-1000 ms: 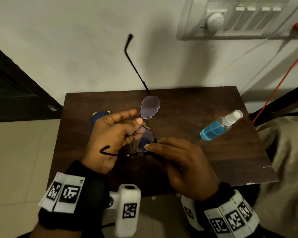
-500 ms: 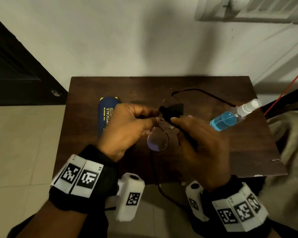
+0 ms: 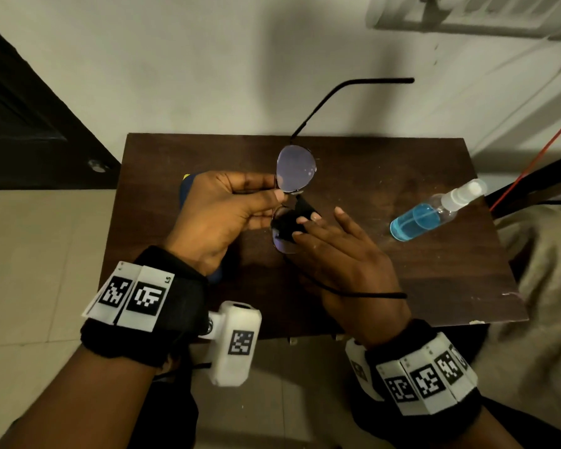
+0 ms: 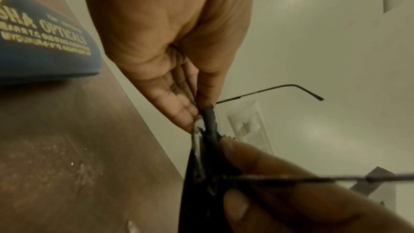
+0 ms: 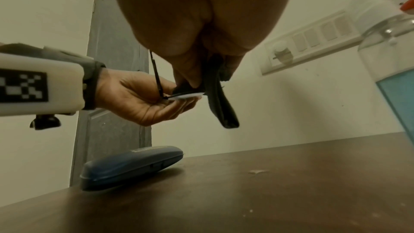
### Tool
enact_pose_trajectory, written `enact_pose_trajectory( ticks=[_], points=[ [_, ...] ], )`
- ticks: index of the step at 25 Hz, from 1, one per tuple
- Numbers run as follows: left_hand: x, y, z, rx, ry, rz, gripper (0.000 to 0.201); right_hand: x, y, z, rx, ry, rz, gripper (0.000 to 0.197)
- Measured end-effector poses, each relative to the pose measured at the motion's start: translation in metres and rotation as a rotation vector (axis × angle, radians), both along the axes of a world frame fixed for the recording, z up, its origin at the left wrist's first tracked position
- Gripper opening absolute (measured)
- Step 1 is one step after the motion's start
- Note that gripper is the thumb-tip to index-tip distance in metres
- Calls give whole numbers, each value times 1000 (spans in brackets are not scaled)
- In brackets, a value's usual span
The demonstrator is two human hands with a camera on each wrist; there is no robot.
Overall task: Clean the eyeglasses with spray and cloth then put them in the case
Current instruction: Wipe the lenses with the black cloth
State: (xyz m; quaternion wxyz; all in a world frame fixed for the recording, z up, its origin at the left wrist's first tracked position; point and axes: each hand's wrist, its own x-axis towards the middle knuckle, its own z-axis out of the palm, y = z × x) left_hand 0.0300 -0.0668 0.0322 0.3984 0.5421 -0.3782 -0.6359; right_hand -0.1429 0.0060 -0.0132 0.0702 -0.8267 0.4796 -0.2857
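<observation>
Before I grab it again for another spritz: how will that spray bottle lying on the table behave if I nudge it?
The spray bottle lies on its side on the table, and its body looks round, so it will probably roll. It seems about half full of blue liquid, so likely light, with the liquid sloshing. The clear plastic may be slippery.

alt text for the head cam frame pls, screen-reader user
Above a dark wooden table, the left hand holds open eyeglasses by the frame while the right hand pinches a black cloth on the nearer lens. A blue case lies mostly hidden under the left hand; a spray bottle of blue liquid lies at right.
</observation>
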Motion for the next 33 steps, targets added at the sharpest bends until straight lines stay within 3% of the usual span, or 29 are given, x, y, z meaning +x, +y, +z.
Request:
enact_pose_trajectory(
  ticks=[7,12,16,21,29,33],
  points=[
    [-3,-1,-4,-2,-9,29,15,-3,0,3,83,-58,132,33],
    [-8,2,-8,0,-33,-35,16,1,-1,4,34,-19,33,36],
    [-7,0,-8,0,-5,39,14,1,1,7,94,-75,94,40],
    [-7,2,-10,12,3,22,16,4,-5,10,114,-98,-24,49],
    [-11,5,-13,-20,-5,44,19,5,-2,11,127,-121,53,57],
    [-9,2,-15,-3,20,66,17,6,-3,12,74,-125,-60,57]
  ],
)
